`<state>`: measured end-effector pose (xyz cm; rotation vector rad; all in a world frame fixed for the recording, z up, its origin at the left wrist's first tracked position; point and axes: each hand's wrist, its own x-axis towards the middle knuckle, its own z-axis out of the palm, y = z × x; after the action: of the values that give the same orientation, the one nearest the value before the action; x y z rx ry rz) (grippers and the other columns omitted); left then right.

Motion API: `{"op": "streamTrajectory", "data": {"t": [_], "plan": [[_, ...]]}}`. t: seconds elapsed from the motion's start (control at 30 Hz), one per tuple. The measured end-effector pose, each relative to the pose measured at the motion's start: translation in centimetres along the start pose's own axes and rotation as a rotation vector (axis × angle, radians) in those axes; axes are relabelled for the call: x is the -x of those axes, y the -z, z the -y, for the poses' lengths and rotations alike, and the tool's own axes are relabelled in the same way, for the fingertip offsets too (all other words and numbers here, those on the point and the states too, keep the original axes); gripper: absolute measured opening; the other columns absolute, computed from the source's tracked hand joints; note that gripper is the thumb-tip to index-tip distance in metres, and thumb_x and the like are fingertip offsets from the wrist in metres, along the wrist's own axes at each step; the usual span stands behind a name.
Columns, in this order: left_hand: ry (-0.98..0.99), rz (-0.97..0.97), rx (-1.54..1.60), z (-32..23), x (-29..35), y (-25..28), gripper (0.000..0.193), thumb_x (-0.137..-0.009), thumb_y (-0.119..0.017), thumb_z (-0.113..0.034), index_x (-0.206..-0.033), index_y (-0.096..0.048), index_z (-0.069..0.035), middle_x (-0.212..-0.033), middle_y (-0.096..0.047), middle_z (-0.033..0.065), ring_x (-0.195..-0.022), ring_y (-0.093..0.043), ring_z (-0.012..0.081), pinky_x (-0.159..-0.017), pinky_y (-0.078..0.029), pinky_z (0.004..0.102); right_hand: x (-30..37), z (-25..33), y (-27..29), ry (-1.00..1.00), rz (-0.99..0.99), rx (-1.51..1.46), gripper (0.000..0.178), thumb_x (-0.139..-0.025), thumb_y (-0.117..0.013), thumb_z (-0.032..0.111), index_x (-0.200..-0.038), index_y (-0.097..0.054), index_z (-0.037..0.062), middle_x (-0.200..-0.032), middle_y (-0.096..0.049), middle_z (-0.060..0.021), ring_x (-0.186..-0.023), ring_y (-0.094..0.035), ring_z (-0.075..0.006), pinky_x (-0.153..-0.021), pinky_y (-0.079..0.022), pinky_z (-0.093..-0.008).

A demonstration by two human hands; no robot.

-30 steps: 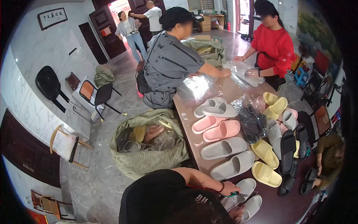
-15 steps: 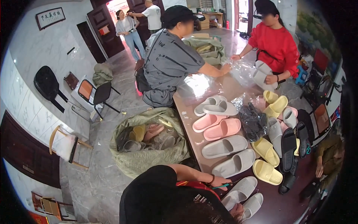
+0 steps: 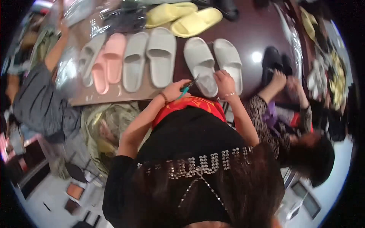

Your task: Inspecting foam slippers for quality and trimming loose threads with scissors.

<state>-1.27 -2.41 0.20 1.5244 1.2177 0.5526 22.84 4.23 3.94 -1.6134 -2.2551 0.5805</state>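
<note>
My left hand (image 3: 175, 91) is closed around small teal-handled scissors (image 3: 184, 91), with the dark blades pointing up and right. Just right of the blades lies a light grey slipper (image 3: 200, 62), its toe away from me and a pale patch on its heel. My right hand (image 3: 225, 81) is between this slipper and a second light grey slipper (image 3: 228, 57). Its fingers are drawn together near the soles, and what they pinch, if anything, is too small to make out. Both slippers lie side by side on the table.
Left of them stand grey slippers (image 3: 161, 57) and pink slippers (image 3: 113, 57); yellow slippers (image 3: 197, 22) lie farther back. A green woven sack (image 3: 89, 133) stands below the table's left edge. At right, a co-worker's hands (image 3: 279, 79) handle black footwear (image 3: 271, 59).
My view has swung right and down, bringing the grey pair to the middle. The teal-handled scissors stay in my left hand. My right hand, partly hidden before, now shows beside the slippers.
</note>
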Motion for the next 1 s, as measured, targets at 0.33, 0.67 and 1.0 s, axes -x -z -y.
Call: {"op": "streamTrajectory", "data": {"t": [0.33,0.67,1.0], "plan": [[0.118,0.172,-0.079,-2.9,-1.9,-1.0,0.054,-0.064,-0.067,-0.025,-0.107,-0.043,-0.004,-0.075,-0.055,0.0085,-0.069,-0.053,0.0179,-0.065,-0.042,0.0292,3.9,-1.7,-0.1,-0.074,-0.086,-0.06,0.033,-0.072,-0.058,0.017,-0.102,-0.051,0.0052,-0.097,-0.052,-0.0127,-0.087,-0.052,-0.0296,-0.072,-0.043,-0.0363],[0.077,0.097,0.146,-1.2,-0.4,-1.4,0.052,-0.066,-0.067,-0.02,-0.108,-0.042,-0.003,-0.069,-0.049,0.0044,-0.065,-0.047,0.0126,-0.061,-0.04,0.0265,0.9,-4.4,3.6,-0.288,-0.199,-0.21,0.021,-0.073,-0.054,0.017,-0.092,-0.058,0.0085,-0.086,-0.057,-0.0124,-0.073,-0.056,-0.0279,-0.065,-0.045,-0.0364],[0.179,-0.093,-0.009,-2.6,0.0,-1.1,0.05,-0.066,-0.067,-0.02,-0.106,-0.044,-0.001,-0.075,-0.053,0.0078,-0.069,-0.051,0.0154,-0.065,-0.041,0.0279,-8.5,-0.8,5.3,-0.093,0.108,0.102,0.022,-0.074,-0.049,0.023,-0.09,-0.058,0.0102,-0.085,-0.058,-0.0131,-0.079,-0.055,-0.0304,-0.069,-0.044,-0.0379]]}}
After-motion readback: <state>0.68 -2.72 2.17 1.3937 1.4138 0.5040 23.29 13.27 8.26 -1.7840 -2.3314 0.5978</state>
